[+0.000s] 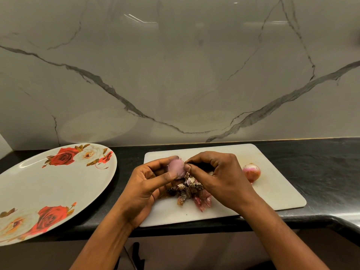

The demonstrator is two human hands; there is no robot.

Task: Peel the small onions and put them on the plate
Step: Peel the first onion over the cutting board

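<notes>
Above the white cutting board (272, 184), both forearms reach in from the bottom edge and the two hands meet close together over the board's left half. The left hand (148, 184) is turned palm-up and inward, its fingers curled round a pale purple onion (175, 169) with the thumb lying across the front of it. The right hand (216, 172) arches over from the other side, knuckles up, wrist bent, and its thumb and forefinger pinch at the onion's right edge, where a small flap of skin sticks up. Directly beneath the hands lies a heap of brown and pink peelings (189, 193) on the board. A second onion (251, 173), pinkish and partly skinned, rests on the board just to the right of the right hand. The rose-patterned plate (58, 188) sits on the dark counter (321, 172) to the left, beside the board
</notes>
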